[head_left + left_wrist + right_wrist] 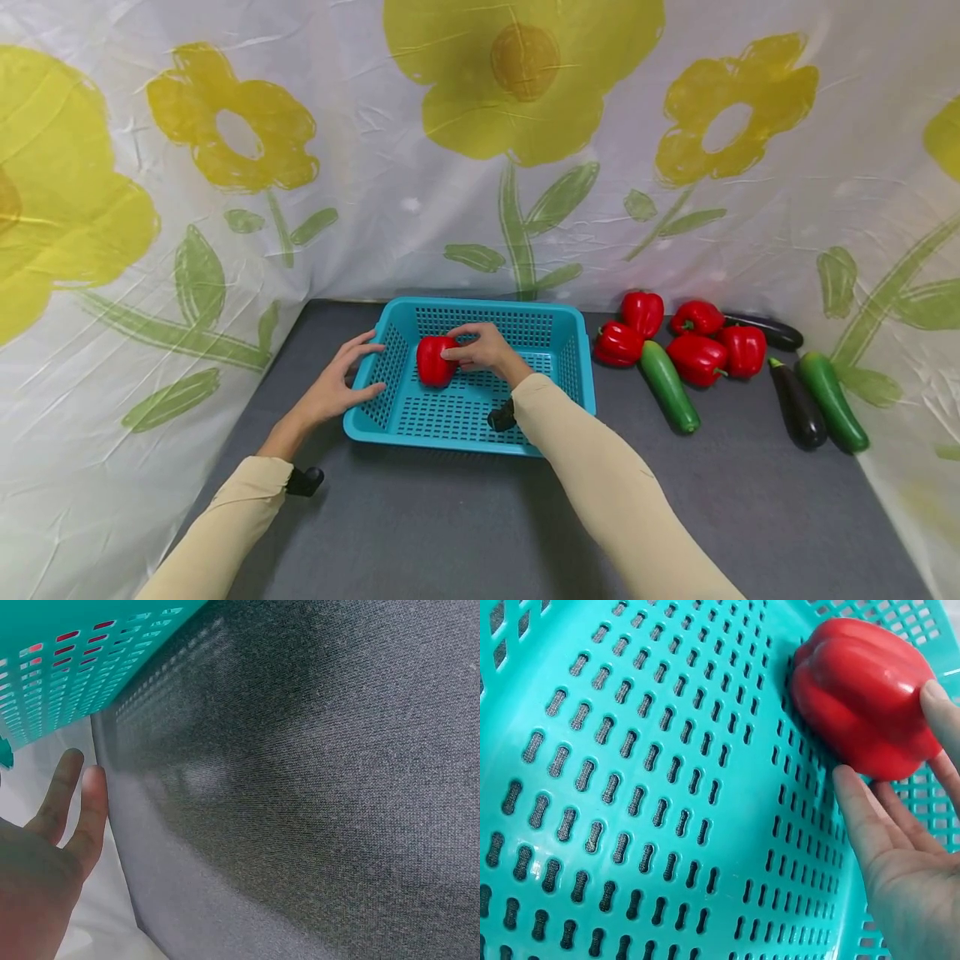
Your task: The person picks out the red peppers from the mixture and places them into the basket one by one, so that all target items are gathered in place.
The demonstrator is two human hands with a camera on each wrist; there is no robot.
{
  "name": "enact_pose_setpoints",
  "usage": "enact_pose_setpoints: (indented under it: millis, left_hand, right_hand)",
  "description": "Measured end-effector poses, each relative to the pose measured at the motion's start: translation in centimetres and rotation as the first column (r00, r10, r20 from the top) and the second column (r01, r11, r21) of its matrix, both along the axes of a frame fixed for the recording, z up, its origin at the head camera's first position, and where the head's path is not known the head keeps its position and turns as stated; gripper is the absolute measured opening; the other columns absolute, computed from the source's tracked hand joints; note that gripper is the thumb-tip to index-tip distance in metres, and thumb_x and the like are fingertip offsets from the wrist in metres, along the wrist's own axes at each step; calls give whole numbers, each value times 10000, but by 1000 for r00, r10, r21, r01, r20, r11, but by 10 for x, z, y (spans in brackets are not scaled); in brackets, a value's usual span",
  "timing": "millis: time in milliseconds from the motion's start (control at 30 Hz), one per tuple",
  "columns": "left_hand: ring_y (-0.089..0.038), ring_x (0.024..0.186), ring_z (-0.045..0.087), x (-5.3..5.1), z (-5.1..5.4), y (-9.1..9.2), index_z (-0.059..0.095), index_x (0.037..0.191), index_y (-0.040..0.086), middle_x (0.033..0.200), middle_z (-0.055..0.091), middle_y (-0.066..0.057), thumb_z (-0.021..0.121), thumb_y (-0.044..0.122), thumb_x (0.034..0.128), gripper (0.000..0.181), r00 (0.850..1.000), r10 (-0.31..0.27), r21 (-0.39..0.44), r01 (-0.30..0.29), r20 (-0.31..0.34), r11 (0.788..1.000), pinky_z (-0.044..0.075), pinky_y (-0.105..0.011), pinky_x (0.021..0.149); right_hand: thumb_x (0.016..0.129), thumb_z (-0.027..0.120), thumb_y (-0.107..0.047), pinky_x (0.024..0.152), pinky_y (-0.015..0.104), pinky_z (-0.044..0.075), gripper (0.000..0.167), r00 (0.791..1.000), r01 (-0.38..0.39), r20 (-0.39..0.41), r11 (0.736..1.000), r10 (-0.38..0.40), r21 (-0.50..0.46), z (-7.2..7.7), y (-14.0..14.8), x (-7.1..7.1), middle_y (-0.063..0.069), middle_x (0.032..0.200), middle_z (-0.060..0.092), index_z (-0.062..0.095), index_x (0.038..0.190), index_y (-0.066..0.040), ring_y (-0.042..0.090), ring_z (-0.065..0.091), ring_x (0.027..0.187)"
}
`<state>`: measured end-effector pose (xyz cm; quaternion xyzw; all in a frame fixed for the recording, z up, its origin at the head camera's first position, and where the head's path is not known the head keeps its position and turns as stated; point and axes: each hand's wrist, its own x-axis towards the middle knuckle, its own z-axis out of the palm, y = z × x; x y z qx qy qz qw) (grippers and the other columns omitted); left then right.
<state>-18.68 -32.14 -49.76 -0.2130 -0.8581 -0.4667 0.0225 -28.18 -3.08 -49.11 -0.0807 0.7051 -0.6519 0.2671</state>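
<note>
A red bell pepper is inside the turquoise plastic basket, toward its left side. My right hand reaches into the basket and holds this pepper from the right; in the right wrist view the fingertips and thumb are around the pepper, close to the perforated floor. At the basket's left rim is my left hand, fingers spread. Two of its extended fingers show beside the basket wall in the left wrist view; whether they touch it cannot be told.
Right of the basket lie several more red bell peppers, a green zucchini and a dark eggplant behind them. Farther right, another eggplant lies beside a second zucchini. A flower-print curtain borders the dark grey table.
</note>
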Motion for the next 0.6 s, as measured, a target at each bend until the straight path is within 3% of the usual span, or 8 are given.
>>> enact_pose_setpoints:
  millis: [167,333,600]
  left_hand:
    - [-519,1241,496,-1,-1,0,466,1420,-85,1623,170,-237,738,-14,903,589,1000,4,-7,-4,5,1000,454,-647,933]
    - [-516,1257,478,-1,0,0,471,1426,-55,1625,170,-226,734,-3,910,581,1000,4,-18,-4,4,1000,447,-646,947]
    - [-525,1229,503,0,-1,-1,468,1422,-76,1622,166,-237,734,-18,908,582,1000,-3,0,3,5,1000,460,-640,925]
  right_hand:
    - [902,792,-85,937,529,503,476,1000,-14,-7,1000,14,13,1,2,-1,243,1236,638,630,1346,-21,412,644,1093]
    - [899,803,-129,948,540,494,569,998,-58,-35,997,60,56,7,12,-5,262,1405,529,577,1414,-40,366,594,1190]
    - [935,764,-133,1007,583,435,689,967,-232,-89,970,238,80,24,37,-10,248,1526,398,430,1535,-78,360,432,1365]
